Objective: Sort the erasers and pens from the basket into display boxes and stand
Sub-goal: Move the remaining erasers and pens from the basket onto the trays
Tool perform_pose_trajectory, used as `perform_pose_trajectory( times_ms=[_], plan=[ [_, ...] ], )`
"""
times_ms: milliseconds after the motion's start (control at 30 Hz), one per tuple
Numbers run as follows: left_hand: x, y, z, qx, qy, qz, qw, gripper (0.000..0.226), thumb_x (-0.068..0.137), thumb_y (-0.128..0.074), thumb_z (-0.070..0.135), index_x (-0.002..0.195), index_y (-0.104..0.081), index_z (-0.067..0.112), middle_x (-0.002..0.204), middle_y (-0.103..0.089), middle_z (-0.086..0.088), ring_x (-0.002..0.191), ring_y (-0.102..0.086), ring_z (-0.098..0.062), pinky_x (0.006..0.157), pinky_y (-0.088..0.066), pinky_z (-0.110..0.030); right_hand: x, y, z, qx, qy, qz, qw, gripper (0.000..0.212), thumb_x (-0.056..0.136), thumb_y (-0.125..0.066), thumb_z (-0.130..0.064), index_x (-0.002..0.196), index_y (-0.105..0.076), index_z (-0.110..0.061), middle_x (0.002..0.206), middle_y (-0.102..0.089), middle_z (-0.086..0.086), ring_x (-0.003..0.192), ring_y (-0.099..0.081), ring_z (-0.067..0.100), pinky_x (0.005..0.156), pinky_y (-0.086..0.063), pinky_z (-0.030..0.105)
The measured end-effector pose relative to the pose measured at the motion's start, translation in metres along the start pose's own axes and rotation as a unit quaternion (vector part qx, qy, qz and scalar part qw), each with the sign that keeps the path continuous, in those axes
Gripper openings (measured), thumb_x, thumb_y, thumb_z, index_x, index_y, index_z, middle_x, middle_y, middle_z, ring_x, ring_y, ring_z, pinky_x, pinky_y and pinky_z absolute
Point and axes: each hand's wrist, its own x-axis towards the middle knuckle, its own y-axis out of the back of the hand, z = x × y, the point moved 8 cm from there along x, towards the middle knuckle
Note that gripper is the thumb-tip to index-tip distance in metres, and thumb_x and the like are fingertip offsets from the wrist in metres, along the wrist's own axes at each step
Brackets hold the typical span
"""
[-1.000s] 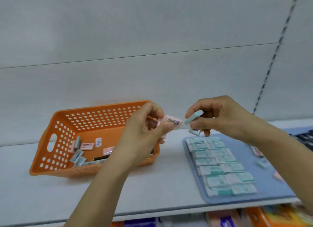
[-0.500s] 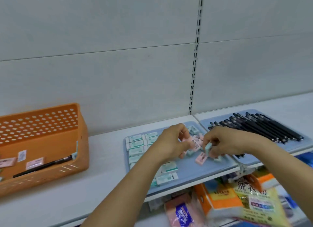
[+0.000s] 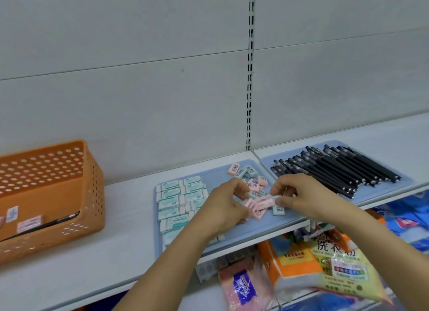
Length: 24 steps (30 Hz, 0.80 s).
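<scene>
Both hands work over the blue eraser tray (image 3: 246, 229) on the shelf. My right hand (image 3: 299, 194) pinches one end of a pink eraser (image 3: 263, 202). My left hand (image 3: 226, 202) is curled beside the eraser's other end, among loose pink and teal erasers (image 3: 251, 182); whether it holds one I cannot tell. Teal-and-white erasers (image 3: 176, 199) lie in neat rows on the tray's left half. Black pens (image 3: 336, 169) lie side by side on a second blue tray (image 3: 405, 179) to the right. The orange basket (image 3: 48, 199) at left holds a few pink erasers (image 3: 29, 222) and a black pen (image 3: 58, 220).
The white shelf (image 3: 116, 248) has a slotted upright (image 3: 249, 78) on the grey back wall. Below the shelf edge lie packaged goods: an orange and yellow bag (image 3: 325, 259) and a pink pack (image 3: 241, 285).
Both hands came down from in front of the basket to the eraser tray, and the view swung right. The pink eraser has passed into the right hand's pinch.
</scene>
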Motion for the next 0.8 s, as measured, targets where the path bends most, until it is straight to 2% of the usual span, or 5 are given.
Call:
perform_pose_trajectory(
  times_ms=[167, 367, 467, 633, 800],
  plan=[
    [-0.001, 0.007, 0.011, 0.183, -0.033, 0.075, 0.98, 0.019, 0.077, -0.078, 0.02, 0.093, -0.068, 0.026, 0.088, -0.068, 0.007, 0.081, -0.063, -0.009, 0.076, -0.054, -0.029, -0.001, -0.003, -0.001, -0.002, 0.005, 0.005, 1.0, 0.018, 0.086, -0.07, -0.016, 0.091, -0.063, -0.032, 0.094, -0.06, -0.01, 0.08, -0.055, 0.002, 0.065, -0.042, 0.007],
    [-0.006, -0.004, 0.015, 0.168, -0.052, 0.013, 0.984, 0.02, 0.09, -0.066, 0.026, 0.108, -0.074, 0.023, 0.107, -0.071, 0.003, 0.096, -0.063, -0.015, 0.086, -0.05, -0.029, -0.002, -0.008, -0.01, -0.044, 0.03, -0.001, 0.999, 0.022, 0.088, -0.066, -0.016, 0.097, -0.059, -0.035, 0.101, -0.056, -0.013, 0.089, -0.056, 0.001, 0.075, -0.046, 0.015],
    [-0.008, -0.004, 0.012, 0.152, -0.047, 0.029, 0.987, 0.017, 0.088, -0.068, 0.024, 0.105, -0.072, 0.024, 0.098, -0.072, 0.003, 0.088, -0.065, -0.014, 0.082, -0.051, -0.027, -0.007, -0.005, -0.016, -0.035, 0.065, 0.047, 0.996, 0.025, 0.089, -0.061, -0.012, 0.097, -0.062, -0.036, 0.102, -0.055, -0.013, 0.089, -0.055, 0.0, 0.072, -0.043, 0.017],
    [-0.012, -0.002, 0.014, 0.158, -0.064, 0.042, 0.984, 0.01, 0.087, -0.068, 0.022, 0.097, -0.067, 0.024, 0.091, -0.067, 0.006, 0.083, -0.062, -0.011, 0.08, -0.051, -0.028, -0.01, -0.014, -0.025, -0.054, 0.078, 0.049, 0.994, 0.013, 0.087, -0.069, -0.03, 0.096, -0.061, -0.034, 0.095, -0.058, -0.012, 0.085, -0.053, 0.001, 0.079, -0.049, 0.028],
    [-0.02, -0.003, 0.018, 0.235, -0.103, 0.011, 0.966, 0.013, 0.09, -0.065, 0.021, 0.1, -0.068, 0.027, 0.097, -0.067, 0.008, 0.085, -0.057, -0.008, 0.075, -0.041, -0.02, -0.01, -0.018, -0.024, -0.076, 0.07, 0.082, 0.991, 0.015, 0.09, -0.064, -0.022, 0.103, -0.061, -0.03, 0.1, -0.054, -0.014, 0.084, -0.049, -0.001, 0.078, -0.044, 0.019]
  ],
)
